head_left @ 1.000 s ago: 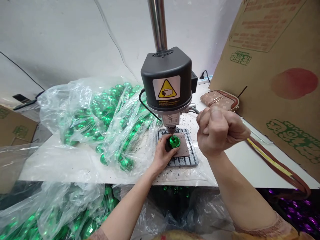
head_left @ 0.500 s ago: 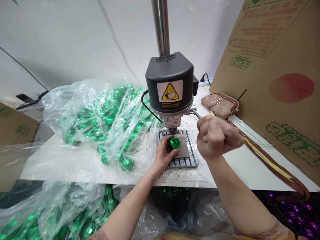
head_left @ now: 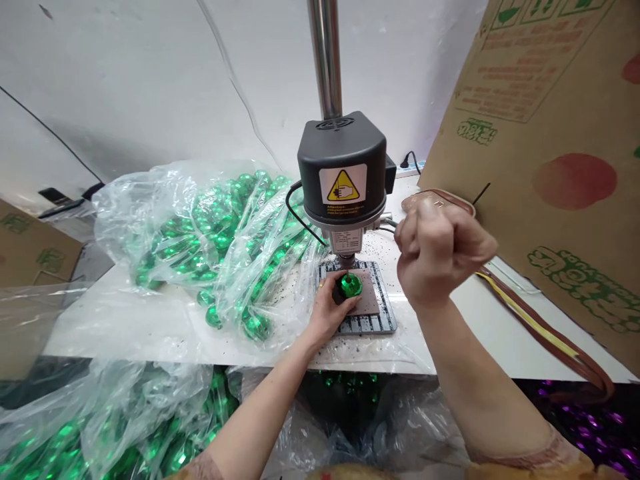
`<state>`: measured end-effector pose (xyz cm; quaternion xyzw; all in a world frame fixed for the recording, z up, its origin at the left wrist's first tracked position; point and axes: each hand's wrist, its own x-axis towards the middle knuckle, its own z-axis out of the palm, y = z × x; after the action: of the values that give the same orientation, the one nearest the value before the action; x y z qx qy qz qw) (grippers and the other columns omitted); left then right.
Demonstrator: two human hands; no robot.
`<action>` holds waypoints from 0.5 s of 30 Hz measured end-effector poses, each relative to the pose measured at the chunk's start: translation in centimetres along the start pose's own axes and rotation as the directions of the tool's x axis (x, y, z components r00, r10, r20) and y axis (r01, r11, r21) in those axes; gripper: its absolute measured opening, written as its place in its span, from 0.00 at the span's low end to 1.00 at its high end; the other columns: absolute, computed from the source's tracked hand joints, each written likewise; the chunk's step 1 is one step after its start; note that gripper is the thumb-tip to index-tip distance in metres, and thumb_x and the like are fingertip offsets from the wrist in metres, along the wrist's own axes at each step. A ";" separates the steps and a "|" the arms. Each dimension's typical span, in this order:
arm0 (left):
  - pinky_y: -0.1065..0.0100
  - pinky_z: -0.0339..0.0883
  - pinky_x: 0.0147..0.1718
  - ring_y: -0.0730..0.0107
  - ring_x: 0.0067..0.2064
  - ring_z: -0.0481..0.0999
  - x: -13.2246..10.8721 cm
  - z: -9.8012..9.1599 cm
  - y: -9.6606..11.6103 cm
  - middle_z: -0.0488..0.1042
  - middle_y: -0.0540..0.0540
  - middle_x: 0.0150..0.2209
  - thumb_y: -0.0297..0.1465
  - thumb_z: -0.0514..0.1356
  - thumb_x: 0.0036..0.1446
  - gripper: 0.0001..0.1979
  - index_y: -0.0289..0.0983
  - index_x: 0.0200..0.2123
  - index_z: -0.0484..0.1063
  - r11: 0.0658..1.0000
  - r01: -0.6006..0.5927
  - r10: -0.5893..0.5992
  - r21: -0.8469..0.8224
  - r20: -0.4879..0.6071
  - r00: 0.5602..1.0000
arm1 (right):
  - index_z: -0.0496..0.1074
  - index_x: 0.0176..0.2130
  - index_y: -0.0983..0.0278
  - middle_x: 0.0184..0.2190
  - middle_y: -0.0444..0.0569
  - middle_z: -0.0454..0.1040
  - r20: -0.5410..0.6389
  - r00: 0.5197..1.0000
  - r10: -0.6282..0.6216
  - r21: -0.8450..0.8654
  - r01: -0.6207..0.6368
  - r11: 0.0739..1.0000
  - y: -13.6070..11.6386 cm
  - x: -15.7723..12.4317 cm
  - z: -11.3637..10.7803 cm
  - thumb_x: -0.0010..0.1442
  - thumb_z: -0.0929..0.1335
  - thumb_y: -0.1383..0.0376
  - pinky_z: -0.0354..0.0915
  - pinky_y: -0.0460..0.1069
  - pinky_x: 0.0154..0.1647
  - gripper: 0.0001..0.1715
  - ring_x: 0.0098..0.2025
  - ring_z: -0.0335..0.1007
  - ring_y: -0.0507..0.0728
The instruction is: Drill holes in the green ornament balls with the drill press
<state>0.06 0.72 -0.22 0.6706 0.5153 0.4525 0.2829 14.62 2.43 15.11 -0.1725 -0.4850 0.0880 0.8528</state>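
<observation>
A small black drill press (head_left: pixel 342 170) with a yellow warning label stands in the middle of the table. Under its chuck (head_left: pixel 345 261), my left hand (head_left: pixel 329 307) grips a shiny green ball (head_left: pixel 351 285) between thumb and fingers. The ball rests on a brown board (head_left: pixel 369 293) over the slotted metal base (head_left: pixel 385 325). To the right of the press, my right hand (head_left: pixel 437 250) is closed in a fist around the press's feed lever (head_left: pixel 388 223), most of which the hand hides.
Plastic bags of green balls (head_left: pixel 200 220) lie to the left, with more bags (head_left: pixel 110 420) below the table edge. A large cardboard box (head_left: pixel 545 167) stands at the right beside a brown and yellow strap (head_left: pixel 535 327). Dark shavings dot the base and table.
My right hand has risen, now covering much of the patterned pouch behind it. The drill tip has lifted off the green ball, which my left hand still grips in the same place.
</observation>
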 end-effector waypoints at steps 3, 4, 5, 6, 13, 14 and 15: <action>0.55 0.69 0.51 0.56 0.51 0.76 -0.7 0.0 0.9 0.76 0.43 0.49 0.31 0.70 0.53 0.23 0.40 0.52 0.71 0.999 0.020 -0.014 0.050 -0.105 0.994 | 0.51 0.19 0.62 0.13 0.36 0.50 0.029 0.994 0.107 -0.047 -0.105 0.993 -0.7 1.9 1.1 0.64 0.67 0.68 0.48 0.46 0.17 0.28 0.15 0.47 0.45; 0.56 0.70 0.49 0.56 0.50 0.76 -1.3 -0.1 1.3 0.76 0.43 0.47 0.31 0.70 0.53 0.23 0.40 0.51 0.70 0.996 0.006 0.006 0.087 -0.144 0.989 | 0.51 0.19 0.61 0.13 0.36 0.51 0.043 0.992 0.122 -0.062 -0.119 0.991 -0.9 2.4 1.3 0.64 0.67 0.69 0.48 0.46 0.17 0.27 0.15 0.47 0.45; 0.57 0.71 0.47 0.57 0.48 0.77 -2.2 -0.3 1.8 0.76 0.43 0.46 0.32 0.70 0.53 0.22 0.40 0.50 0.70 0.991 -0.027 0.049 0.133 -0.165 0.985 | 0.52 0.19 0.61 0.14 0.36 0.52 0.052 0.990 0.132 -0.070 -0.128 0.989 -1.0 2.7 1.4 0.64 0.66 0.69 0.48 0.46 0.17 0.27 0.15 0.47 0.45; 0.58 0.71 0.45 0.57 0.46 0.77 -3.3 -0.5 2.2 0.76 0.43 0.45 0.34 0.70 0.54 0.21 0.40 0.50 0.69 0.980 -0.081 0.110 0.182 -0.158 0.981 | 0.53 0.19 0.61 0.14 0.36 0.53 0.056 0.989 0.140 -0.069 -0.136 0.988 -1.0 2.9 1.4 0.64 0.66 0.70 0.48 0.46 0.17 0.26 0.15 0.47 0.45; 0.60 0.70 0.36 0.59 0.36 0.76 -12.0 -2.0 3.3 0.77 0.43 0.37 0.51 0.70 0.51 0.32 0.38 0.51 0.69 0.603 -0.658 0.478 0.451 0.456 0.751 | 0.54 0.19 0.61 0.14 0.36 0.54 0.043 0.990 0.137 -0.021 -0.136 0.991 -1.3 2.6 1.2 0.63 0.67 0.70 0.47 0.47 0.18 0.25 0.16 0.49 0.45; 0.59 0.71 0.39 0.57 0.39 0.77 -12.5 -2.4 3.1 0.77 0.42 0.39 0.53 0.69 0.51 0.34 0.38 0.53 0.69 0.561 -0.697 0.495 0.446 0.494 0.715 | 0.53 0.19 0.61 0.14 0.36 0.54 0.037 0.991 0.128 -0.029 -0.127 0.991 -1.2 2.6 1.2 0.63 0.67 0.70 0.46 0.48 0.18 0.25 0.16 0.49 0.45; 0.58 0.72 0.42 0.55 0.42 0.78 -12.7 -3.0 2.9 0.78 0.40 0.42 0.55 0.68 0.51 0.36 0.38 0.55 0.68 0.544 -0.719 0.523 0.432 0.496 0.693 | 0.54 0.19 0.61 0.13 0.36 0.53 0.031 0.992 0.121 -0.037 -0.120 0.992 -1.2 2.6 1.2 0.63 0.67 0.70 0.47 0.48 0.18 0.25 0.15 0.49 0.45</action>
<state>-2.09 -12.45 -0.50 0.9246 0.3029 0.2259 -0.0481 14.90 2.44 18.21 -0.2149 -0.4893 0.1337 0.8346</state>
